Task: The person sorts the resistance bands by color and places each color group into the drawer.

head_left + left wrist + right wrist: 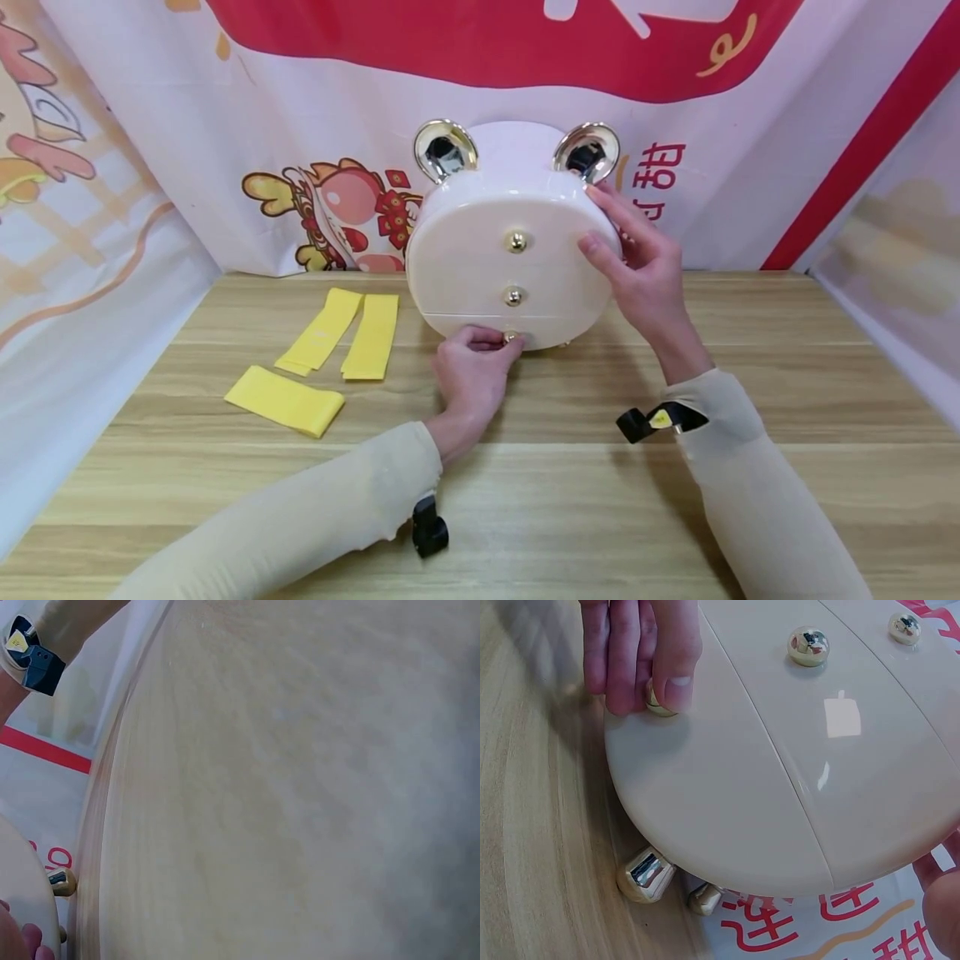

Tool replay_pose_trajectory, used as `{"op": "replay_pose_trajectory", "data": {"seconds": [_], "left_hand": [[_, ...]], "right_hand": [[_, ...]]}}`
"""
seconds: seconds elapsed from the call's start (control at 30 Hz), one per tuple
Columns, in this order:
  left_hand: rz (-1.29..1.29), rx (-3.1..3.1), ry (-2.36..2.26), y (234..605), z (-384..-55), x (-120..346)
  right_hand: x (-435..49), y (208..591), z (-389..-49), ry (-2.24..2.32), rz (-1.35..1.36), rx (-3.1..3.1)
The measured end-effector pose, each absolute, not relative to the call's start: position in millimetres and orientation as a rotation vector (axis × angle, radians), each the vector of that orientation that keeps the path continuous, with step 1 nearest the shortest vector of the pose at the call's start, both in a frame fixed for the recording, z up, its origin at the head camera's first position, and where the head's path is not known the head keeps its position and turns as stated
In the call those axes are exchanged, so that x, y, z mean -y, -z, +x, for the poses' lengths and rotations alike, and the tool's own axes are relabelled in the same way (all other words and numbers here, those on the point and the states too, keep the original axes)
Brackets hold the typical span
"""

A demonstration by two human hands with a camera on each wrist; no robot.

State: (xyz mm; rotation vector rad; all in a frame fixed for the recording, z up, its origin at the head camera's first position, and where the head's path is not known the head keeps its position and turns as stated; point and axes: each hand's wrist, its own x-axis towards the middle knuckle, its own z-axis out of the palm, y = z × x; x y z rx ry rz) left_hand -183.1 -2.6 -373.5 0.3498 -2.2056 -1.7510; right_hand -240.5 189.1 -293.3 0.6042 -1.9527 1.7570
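A glossy white rounded drawer box (461, 267) stands at the back of the table, with two gold ear-shaped pieces on top and three gold knobs down its front. My left hand (472, 379) pinches the lowest knob (511, 337) between thumb and fingers; the right wrist view shows the thumb (679, 690) on that knob. Thin seams divide the front into drawers, and the bottom drawer (697, 787) sits flush with the face in this view. My right hand (643, 271) grips the box's right side, thumb on the front and fingers at the upper edge and behind.
Three folded yellow strips (370, 337) lie on the wooden table (570, 508) left of the box. A printed fabric backdrop (360, 92) hangs close behind it. Short gold feet (646, 876) hold the box off the tabletop.
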Motion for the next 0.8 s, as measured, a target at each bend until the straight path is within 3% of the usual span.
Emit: {"op": "replay_pose_trajectory", "data": {"seconds": [0.8], "left_hand": [[0.331,2.188,1.815,372.8,-179.2,5.4]], "right_hand": [[-191.3,290.5,-242.6,-1.679,0.566,1.971]]}}
